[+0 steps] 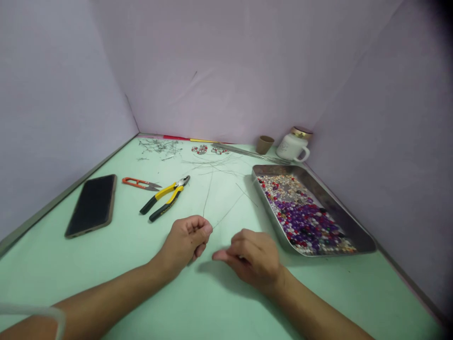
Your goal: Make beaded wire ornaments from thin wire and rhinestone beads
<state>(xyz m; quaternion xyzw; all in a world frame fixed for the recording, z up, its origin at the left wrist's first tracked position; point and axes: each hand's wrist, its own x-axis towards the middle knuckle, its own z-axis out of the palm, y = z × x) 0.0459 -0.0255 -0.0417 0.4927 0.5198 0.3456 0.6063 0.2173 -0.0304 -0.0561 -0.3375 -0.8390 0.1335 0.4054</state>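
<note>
My left hand (189, 238) is closed in a pinch on a thin wire (208, 196) near the middle of the table. One strand rises away from the fingertips, and another slants up to the right. Just to the right, my right hand (253, 257) is held apart from it, fingers curled and one digit pointing left. Whether anything sits inside those curled fingers is hidden. Beyond my left hand lie pliers (166, 196) with yellow and black handles. A metal tray (274, 226) of mixed beads (304, 219) stands to the right of my right hand.
On the left are a phone (92, 205) and orange thread snips (141, 183). Short wire pieces (161, 146), beaded pieces (199, 149) and long loose wires (247, 152) lie at the back. A brown cup (264, 144) and white lidded mug (292, 147) stand back right. Pale walls enclose the table.
</note>
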